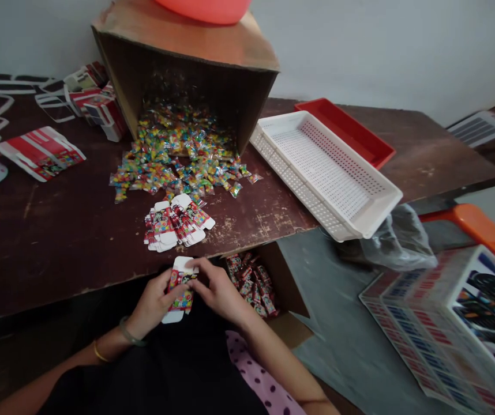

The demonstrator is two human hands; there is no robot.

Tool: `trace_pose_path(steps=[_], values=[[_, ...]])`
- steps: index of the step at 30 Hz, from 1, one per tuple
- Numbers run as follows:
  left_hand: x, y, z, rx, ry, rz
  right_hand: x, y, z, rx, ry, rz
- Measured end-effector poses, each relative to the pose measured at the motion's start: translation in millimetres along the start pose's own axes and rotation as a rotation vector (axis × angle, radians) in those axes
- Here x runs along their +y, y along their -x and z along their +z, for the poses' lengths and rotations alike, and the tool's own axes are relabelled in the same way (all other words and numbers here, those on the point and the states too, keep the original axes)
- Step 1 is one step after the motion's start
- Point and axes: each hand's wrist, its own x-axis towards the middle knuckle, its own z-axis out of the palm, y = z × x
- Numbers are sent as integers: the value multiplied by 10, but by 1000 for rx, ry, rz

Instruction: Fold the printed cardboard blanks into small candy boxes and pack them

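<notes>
Over my lap, just below the table edge, a small printed candy box (pixel 181 288) with white end flaps is held upright between both hands. My left hand (pixel 154 302) grips its left side, thumb across the front. My right hand (pixel 216 285) pinches its right edge near the top, index finger by the upper flap. Beyond them on the table lies a fanned pile of flattened candy boxes (pixel 177 223). Behind that pile, many small clear packets of colourful candies (pixel 187 135) spill out of a large cardboard box (pixel 120 80) lying on its side.
An open carton (pixel 291 282) with filled candy boxes stands below the table edge to the right. A white perforated basket (pixel 329 167) and a red tray (pixel 347 129) are on the table's right. Flat red cardboard (pixel 42 153) lies left; a crate (pixel 438 328) stands lower right.
</notes>
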Motion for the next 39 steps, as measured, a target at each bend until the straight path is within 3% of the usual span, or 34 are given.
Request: trace_pose_path(steps=[3,5,7,10,12,14,17,20,22,25,29,35,39], values=[[21,101,10,50,28,120,129,156,134,190,-266,138],[53,158,-18,-17,-38,135,199,229,170,222,-509,252],[72,208,-57,-117,-109,116,251,285,170,149,-760,381],[69,290,-113,-233,-169,109,315,342,162,-58,-1040,572],[53,347,-138,-297,-180,110,356,358,190,-172,-1090,667],[34,394,-147,-296,-139,74,383,356,247,-205,-1019,682],[16,418,-141,-254,112,-130,345,339,339,-162,-721,515],[5,399,-140,-299,433,-404,208,333,398,-107,-301,174],[1,382,-153,-319,557,-493,116,328,427,-91,-125,2],[5,367,-193,-311,616,-542,59,285,471,-83,-90,-14],[-16,373,-288,-370,647,-528,115,212,489,-96,-61,8],[-231,388,-400,-548,445,-273,163,269,320,-283,450,-390],[-309,347,-381,-555,450,-186,134,160,201,-387,646,-510]])
